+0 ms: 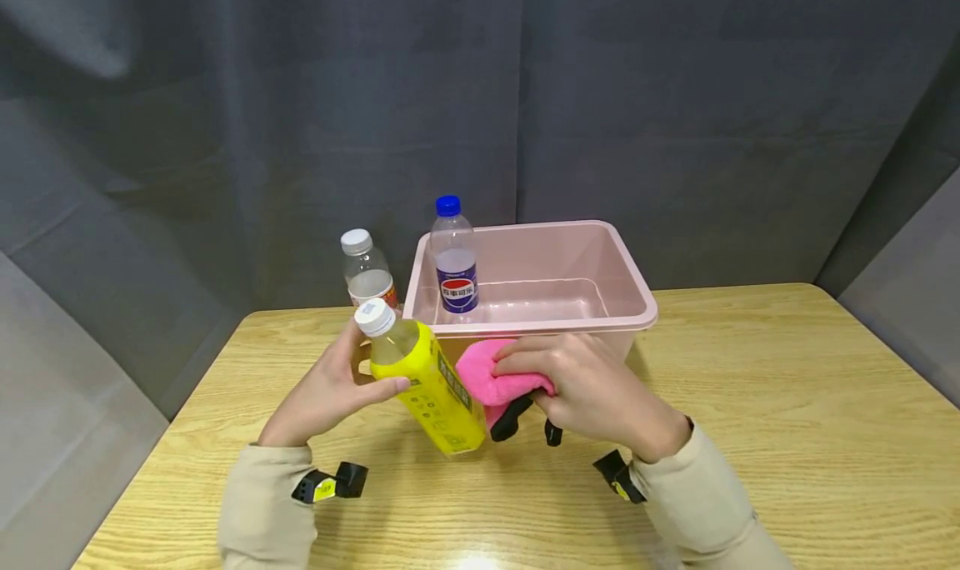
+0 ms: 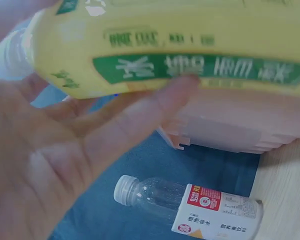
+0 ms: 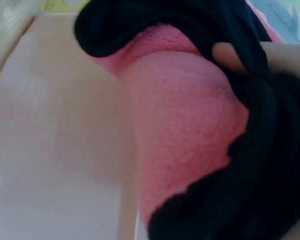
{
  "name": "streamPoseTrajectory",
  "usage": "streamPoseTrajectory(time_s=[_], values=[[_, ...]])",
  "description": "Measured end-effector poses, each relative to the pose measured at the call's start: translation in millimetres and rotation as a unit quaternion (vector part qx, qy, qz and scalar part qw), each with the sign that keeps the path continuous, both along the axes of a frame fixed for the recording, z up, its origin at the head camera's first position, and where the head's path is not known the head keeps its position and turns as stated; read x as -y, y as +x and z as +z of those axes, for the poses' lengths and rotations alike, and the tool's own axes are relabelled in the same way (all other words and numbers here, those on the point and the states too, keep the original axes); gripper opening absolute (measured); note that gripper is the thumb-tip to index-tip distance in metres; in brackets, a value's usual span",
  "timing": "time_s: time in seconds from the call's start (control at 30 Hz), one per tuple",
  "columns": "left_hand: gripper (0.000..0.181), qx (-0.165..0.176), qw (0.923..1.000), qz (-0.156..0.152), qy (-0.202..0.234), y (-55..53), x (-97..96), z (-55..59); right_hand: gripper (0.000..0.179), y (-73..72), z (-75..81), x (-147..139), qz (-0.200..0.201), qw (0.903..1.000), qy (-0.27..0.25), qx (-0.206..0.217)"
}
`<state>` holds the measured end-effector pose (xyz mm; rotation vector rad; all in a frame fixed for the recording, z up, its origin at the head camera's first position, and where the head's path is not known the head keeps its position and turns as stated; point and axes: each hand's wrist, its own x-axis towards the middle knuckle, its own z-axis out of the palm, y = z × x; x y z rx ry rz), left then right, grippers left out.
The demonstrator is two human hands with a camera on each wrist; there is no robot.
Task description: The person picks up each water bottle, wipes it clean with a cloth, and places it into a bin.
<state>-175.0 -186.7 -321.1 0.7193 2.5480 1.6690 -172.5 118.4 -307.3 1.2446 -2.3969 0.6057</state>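
Note:
My left hand grips a bottle with a yellow label and white cap, tilted with its cap to the upper left. Its green lettered strip shows in the left wrist view. In my right hand is a bunched pink cloth with black edging, pinched between fingers and thumb. The cloth lies against or right beside the yellow bottle's side in the head view. In the right wrist view the black edging wraps around the pink folds, and most of the fingers are hidden.
Behind the hands stands a pale pink bin. A bottle with a blue cap is upright inside its left end. Left of the bin stands a white-capped clear bottle, partly hidden. A dark curtain hangs behind the wooden table.

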Motion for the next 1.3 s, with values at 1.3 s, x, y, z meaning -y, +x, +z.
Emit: streamPoseTrajectory(time_s=[1.3], values=[[0.075,-0.119,0.8944,0.066,0.426,-16.8,32.2,-21.3,0.044,-7.0,-5.1,-7,0.013,0.9976,0.040,0.055]])
